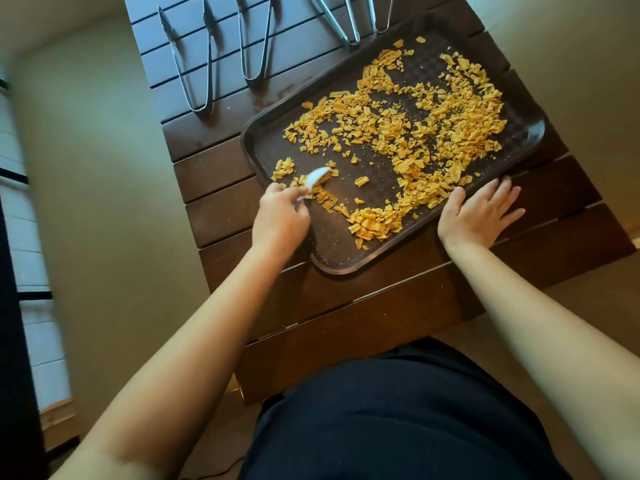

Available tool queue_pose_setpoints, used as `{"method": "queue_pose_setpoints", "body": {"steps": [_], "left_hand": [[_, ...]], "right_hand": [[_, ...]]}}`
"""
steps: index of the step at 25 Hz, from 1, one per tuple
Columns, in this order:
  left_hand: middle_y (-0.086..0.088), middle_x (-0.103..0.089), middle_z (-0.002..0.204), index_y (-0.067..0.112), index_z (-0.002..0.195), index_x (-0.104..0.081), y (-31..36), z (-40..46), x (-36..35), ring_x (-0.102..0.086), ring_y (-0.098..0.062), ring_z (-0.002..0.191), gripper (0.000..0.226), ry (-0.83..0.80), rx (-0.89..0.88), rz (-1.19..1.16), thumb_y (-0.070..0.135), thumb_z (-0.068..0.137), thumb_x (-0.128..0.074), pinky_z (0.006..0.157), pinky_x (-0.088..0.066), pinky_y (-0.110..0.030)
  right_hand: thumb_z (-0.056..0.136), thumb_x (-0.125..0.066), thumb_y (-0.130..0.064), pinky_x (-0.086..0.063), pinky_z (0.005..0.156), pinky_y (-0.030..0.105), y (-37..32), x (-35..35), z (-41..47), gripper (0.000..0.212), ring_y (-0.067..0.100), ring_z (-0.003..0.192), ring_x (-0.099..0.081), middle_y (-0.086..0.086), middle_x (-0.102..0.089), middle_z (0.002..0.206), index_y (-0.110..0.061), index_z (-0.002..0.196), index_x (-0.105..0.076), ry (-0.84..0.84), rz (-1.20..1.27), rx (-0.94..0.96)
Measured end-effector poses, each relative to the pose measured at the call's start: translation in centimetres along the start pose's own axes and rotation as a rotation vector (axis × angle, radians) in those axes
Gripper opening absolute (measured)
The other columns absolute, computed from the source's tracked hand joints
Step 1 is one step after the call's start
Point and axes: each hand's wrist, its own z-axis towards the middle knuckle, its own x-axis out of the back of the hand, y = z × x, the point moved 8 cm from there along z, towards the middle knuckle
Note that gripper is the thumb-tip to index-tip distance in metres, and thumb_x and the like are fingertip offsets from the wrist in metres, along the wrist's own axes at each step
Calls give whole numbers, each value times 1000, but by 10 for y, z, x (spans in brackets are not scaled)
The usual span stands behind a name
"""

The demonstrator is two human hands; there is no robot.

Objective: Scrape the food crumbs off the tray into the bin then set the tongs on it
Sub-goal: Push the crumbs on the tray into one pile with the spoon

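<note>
A dark brown tray [349,251] lies askew on a slatted wooden table, strewn with yellow-orange food crumbs [415,126]. My left hand [280,216] grips a white scraper [317,178] whose blade touches crumbs at the tray's near-left part. My right hand [481,211] rests flat with straight fingers against the tray's near-right rim. Several metal tongs lie on the table beyond the tray: one pair [194,60] at far left, another [254,43] beside it, more [349,19] at the top edge. No bin is in view.
The dark wooden table [363,306] ends close to my body. Beige floor [104,168] lies to the left and right of it. A tiled wall or shelving edge [24,237] runs along the far left.
</note>
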Motion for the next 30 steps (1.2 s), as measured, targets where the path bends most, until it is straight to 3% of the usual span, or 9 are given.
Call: {"method": "queue_pose_setpoints", "body": {"steps": [4, 7, 11, 16, 20, 22, 24, 27, 30], "left_hand": [[2, -50, 103, 16, 119, -63, 11, -22, -21, -51, -8, 74, 30, -162, -36, -59, 10, 93, -51, 63, -47, -18], [-4, -48, 110, 13, 126, -56, 10, 9, 8, -47, -3, 82, 33, 24, 5, -106, 10, 96, -45, 70, -39, -4], [-10, -41, 129, 12, 135, -46, -7, 51, 33, -44, -8, 102, 39, 144, 174, -42, 9, 97, -38, 82, -32, -11], [-10, -55, 116, 13, 121, -60, 6, 45, 7, -55, -15, 92, 32, -27, 38, 21, 10, 92, -47, 68, -42, -16], [-2, -54, 107, 18, 114, -65, 20, 0, -27, -54, -15, 85, 26, -231, -75, 7, 12, 92, -53, 72, -50, -25], [0, -55, 103, 20, 112, -67, 20, -19, -37, -53, -11, 77, 25, -284, -79, -22, 13, 91, -54, 66, -49, -23], [0, -55, 102, 18, 115, -66, 13, -21, -25, -49, -5, 71, 26, -168, -25, -102, 12, 92, -53, 60, -44, -13], [-4, -49, 109, 12, 124, -58, -4, -3, 14, -46, -4, 81, 32, 116, 66, -129, 9, 95, -47, 62, -35, 3], [-7, -43, 119, 10, 131, -52, -18, 9, 30, -45, -8, 90, 36, 215, 160, -51, 9, 96, -43, 72, -38, -5]], "right_hand": [[97, -31, -37, 4, 115, 53, 0, -2, 0, 66, 33, 147, -2, 18, -12, 158, 5, 147, -17, 6, -12, 6], [97, -31, -36, 3, 115, 53, 0, -2, 0, 65, 33, 146, -2, 18, -13, 157, 5, 147, -18, 10, -14, 9], [98, -31, -36, 2, 115, 53, -1, 0, 0, 65, 33, 146, -4, 18, -14, 157, 4, 147, -19, 19, -32, 10], [97, -32, -36, 1, 115, 53, 0, -2, 0, 65, 33, 146, -4, 17, -15, 157, 4, 147, -20, 23, -37, 6], [96, -31, -37, 1, 115, 54, 0, -3, 1, 66, 34, 146, -5, 17, -16, 157, 4, 146, -20, 26, -43, 7], [96, -31, -37, 1, 115, 54, 1, -3, 2, 66, 34, 146, -5, 18, -16, 157, 4, 146, -20, 27, -44, 7], [96, -32, -37, 1, 115, 54, 1, -3, 2, 65, 34, 146, -5, 18, -16, 157, 5, 146, -21, 28, -41, 7], [97, -32, -36, 1, 115, 54, 0, -3, 2, 65, 34, 146, -4, 18, -16, 157, 5, 146, -21, 23, -42, 6], [97, -32, -37, 1, 115, 54, 0, -3, 1, 65, 34, 146, -4, 18, -15, 157, 5, 146, -21, 22, -39, 11]]}}
